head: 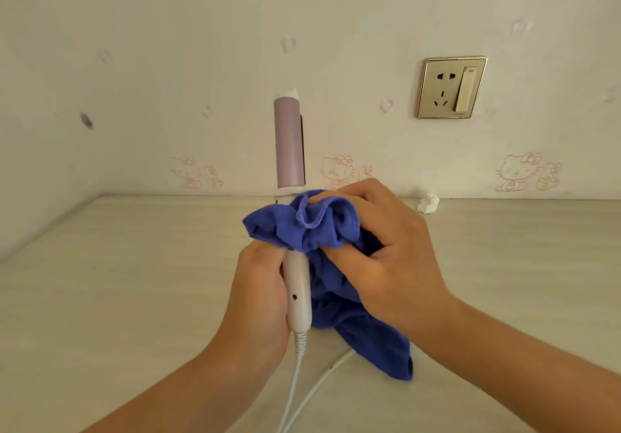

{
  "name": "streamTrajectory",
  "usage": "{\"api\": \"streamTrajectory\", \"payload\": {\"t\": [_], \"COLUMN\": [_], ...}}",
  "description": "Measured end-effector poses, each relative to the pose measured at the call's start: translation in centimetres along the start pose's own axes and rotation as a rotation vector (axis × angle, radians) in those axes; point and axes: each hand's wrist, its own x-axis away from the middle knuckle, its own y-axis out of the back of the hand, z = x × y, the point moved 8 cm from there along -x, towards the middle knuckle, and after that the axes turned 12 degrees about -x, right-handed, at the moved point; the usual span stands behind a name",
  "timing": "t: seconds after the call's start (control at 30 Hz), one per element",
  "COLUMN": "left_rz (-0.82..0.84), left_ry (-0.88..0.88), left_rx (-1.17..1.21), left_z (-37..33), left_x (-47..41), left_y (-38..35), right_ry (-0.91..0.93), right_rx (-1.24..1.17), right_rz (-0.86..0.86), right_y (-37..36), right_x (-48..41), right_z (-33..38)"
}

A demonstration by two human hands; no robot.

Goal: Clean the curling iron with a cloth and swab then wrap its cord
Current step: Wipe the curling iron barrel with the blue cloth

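The curling iron (289, 143) stands upright above the table, with a pale purple barrel on top and a white handle below. My left hand (260, 284) grips the handle from the left. My right hand (379, 247) grips a bunched blue cloth (316, 227) and presses it round the iron just below the barrel. The cloth's loose end hangs down to the table. The white cord (304, 375) leaves the handle's bottom and runs off the lower edge of the view. No swab is visible.
A light wooden table (134, 281) meets a cartoon-patterned wall. A gold-framed wall socket with a switch (452, 88) sits at upper right. A crumpled white tissue (428, 203) lies at the table's back edge.
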Motion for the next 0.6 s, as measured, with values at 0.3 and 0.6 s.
{"api": "streamTrajectory", "payload": {"t": [0.3,0.6], "left_rz": [-0.021,-0.013], "left_ry": [-0.115,-0.053], "left_rx": [-0.017,-0.108], "left_z": [-1.5,0.4], "left_x": [0.0,-0.8], "left_y": [0.2,1.4], "right_ry": [0.036,-0.008], "right_rx": [-0.055,-0.047], "right_rz": [0.033,0.076], "right_y": [-0.4,-0.9], "right_x": [-0.3,0.4], "right_z": [0.6,-0.1]}}
